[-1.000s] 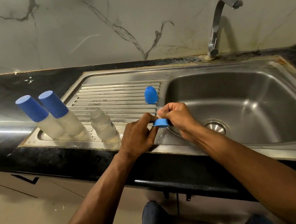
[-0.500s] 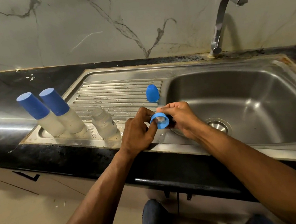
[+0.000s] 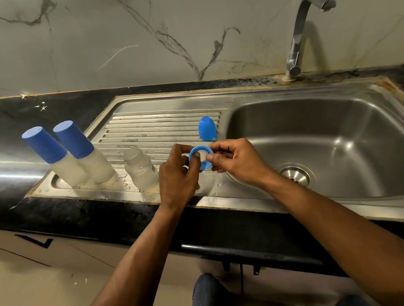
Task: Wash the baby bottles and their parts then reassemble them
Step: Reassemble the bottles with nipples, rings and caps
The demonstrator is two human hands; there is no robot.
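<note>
Pinching blue ring point(image 3: 200, 158) between both hands' fingers point(image 3: 192, 162).

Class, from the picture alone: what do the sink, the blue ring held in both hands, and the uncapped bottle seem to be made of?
Sink: brushed stainless steel, going by its grey sheen and soft reflections. Blue ring: likely matte moulded plastic, evenly coloured, without glare. Uncapped bottle: probably frosted translucent plastic, cloudy and see-through.

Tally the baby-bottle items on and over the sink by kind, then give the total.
Translucent plastic bottles with blue cylindrical caps on: 2
Uncapped translucent plastic bottle: 1
Loose blue domed plastic cap: 1
Blue plastic screw ring, held by both hands: 1
Total: 5
</note>
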